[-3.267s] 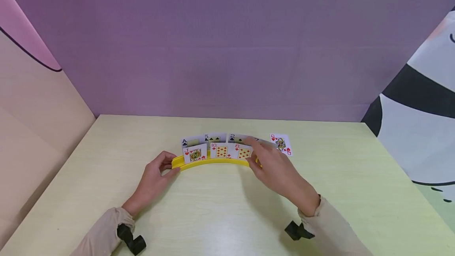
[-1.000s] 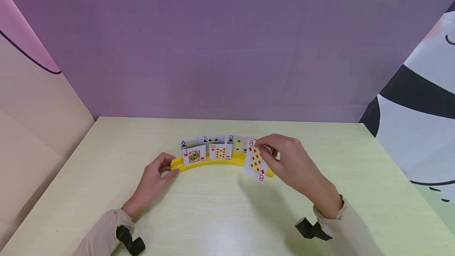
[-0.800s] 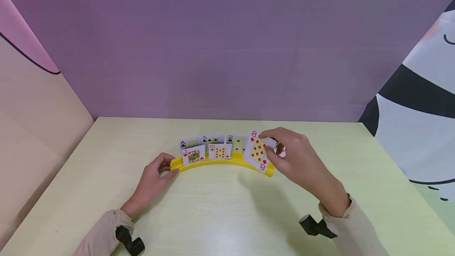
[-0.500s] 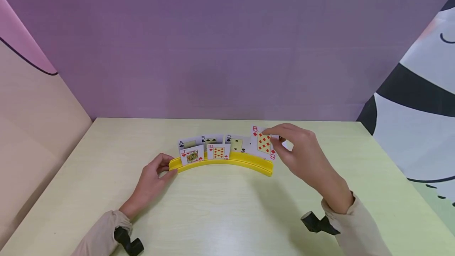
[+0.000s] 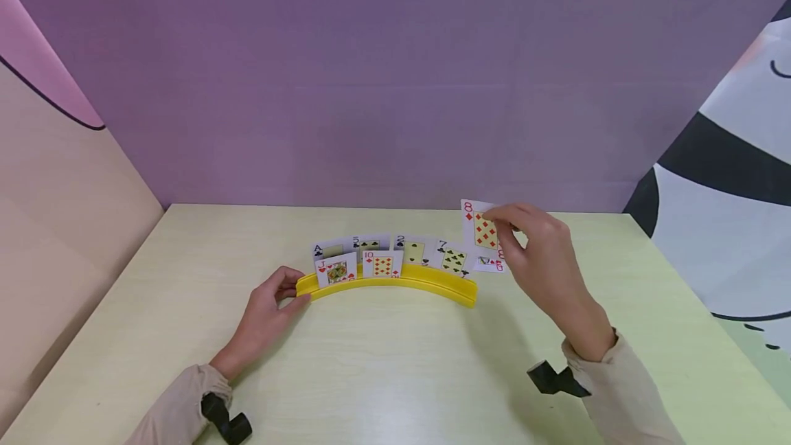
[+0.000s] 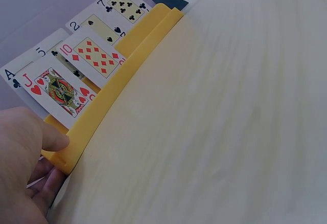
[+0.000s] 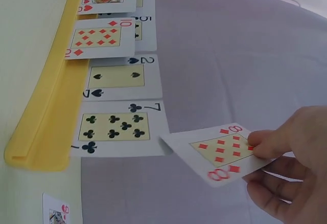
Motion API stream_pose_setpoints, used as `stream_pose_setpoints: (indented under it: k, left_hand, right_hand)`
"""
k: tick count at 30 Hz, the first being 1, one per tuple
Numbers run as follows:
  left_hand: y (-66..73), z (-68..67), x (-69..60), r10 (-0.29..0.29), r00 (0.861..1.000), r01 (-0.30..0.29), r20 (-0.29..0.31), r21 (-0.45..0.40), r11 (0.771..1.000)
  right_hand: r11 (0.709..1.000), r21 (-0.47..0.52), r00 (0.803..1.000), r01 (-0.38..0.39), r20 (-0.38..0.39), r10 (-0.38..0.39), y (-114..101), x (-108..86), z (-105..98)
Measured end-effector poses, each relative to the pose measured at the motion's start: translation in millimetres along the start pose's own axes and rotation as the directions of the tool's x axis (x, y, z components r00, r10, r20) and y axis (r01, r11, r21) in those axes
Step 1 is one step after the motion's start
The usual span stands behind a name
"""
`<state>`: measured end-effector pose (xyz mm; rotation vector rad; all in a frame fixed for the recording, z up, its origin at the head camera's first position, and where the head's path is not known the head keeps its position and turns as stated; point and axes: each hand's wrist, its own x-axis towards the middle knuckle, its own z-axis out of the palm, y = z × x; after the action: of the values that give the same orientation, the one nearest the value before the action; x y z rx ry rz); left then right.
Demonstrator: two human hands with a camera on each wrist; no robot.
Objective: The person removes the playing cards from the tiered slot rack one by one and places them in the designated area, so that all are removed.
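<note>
My left hand (image 5: 266,318) pinches the left end of a curved yellow card holder (image 5: 432,283). In its front slot stand the jack of hearts (image 6: 59,92) and the ten of diamonds (image 7: 102,38). Behind them are an ace, a five, the two of spades (image 7: 122,79) and the seven of clubs (image 7: 117,130). My right hand (image 5: 546,259) pinches the eight of diamonds (image 5: 478,229) by its right edge, raised beyond the holder's right end. In the right wrist view its near corner overlaps the edge of the seven.
A queen card (image 5: 489,265) lies on the pale table (image 5: 383,376) behind the holder's right end, partly covered by the eight in the head view. A purple backdrop (image 5: 395,88) rises at the table's far edge, with printed panels at both sides.
The eight of diamonds, earlier standing in the holder's front slot, has come out in my right hand and moved up and right, uncovering the seven of clubs. My left hand keeps its grip.
</note>
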<state>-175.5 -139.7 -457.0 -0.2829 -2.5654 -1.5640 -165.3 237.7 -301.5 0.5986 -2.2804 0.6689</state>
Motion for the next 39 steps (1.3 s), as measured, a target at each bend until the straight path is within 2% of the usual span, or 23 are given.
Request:
stream_pose_setpoints:
  k: [5,9,16,20,24,32,39]
  left_hand:
    - [0.8,-0.3,0.2,-0.002,1.0,0.002,-0.003,-0.006,1.0]
    - [0.6,-0.5,0.7,-0.005,1.0,0.005,-0.003,-0.005,1.0]
    - [1.0,-0.9,0.7,-0.011,1.0,0.011,-0.003,0.0,1.0]
    - [2.8,-1.2,0.4,-0.015,1.0,0.015,-0.002,0.001,1.0]
    - [3.5,-1.2,0.7,-0.012,1.0,0.012,-0.002,0.002,1.0]
    - [1.6,0.3,0.2,-0.011,1.0,0.011,0.001,0.006,1.0]
    - [1.1,0.5,-0.4,-0.016,1.0,0.016,0.0,0.012,1.0]
  right_hand:
    - [1.0,0.012,0.998,0.022,-0.06,-0.021,11.3,1.7,1.0]
    - [1.0,-0.007,0.997,-0.012,-0.074,0.011,21.8,1.9,1.8]
    - [0.995,-0.029,0.994,-0.095,-0.047,0.094,42.4,-0.2,3.6]
    - [0.992,-0.029,0.992,-0.123,-0.019,0.122,55.6,-2.3,6.3]
    - [0.989,-0.039,0.99,-0.142,-0.024,0.141,70.6,-5.1,10.1]
    - [0.967,-0.011,0.967,-0.256,-0.021,0.256,94.2,-16.3,15.6]
    - [0.95,-0.028,0.95,-0.312,0.005,0.313,114.3,-23.3,21.2]
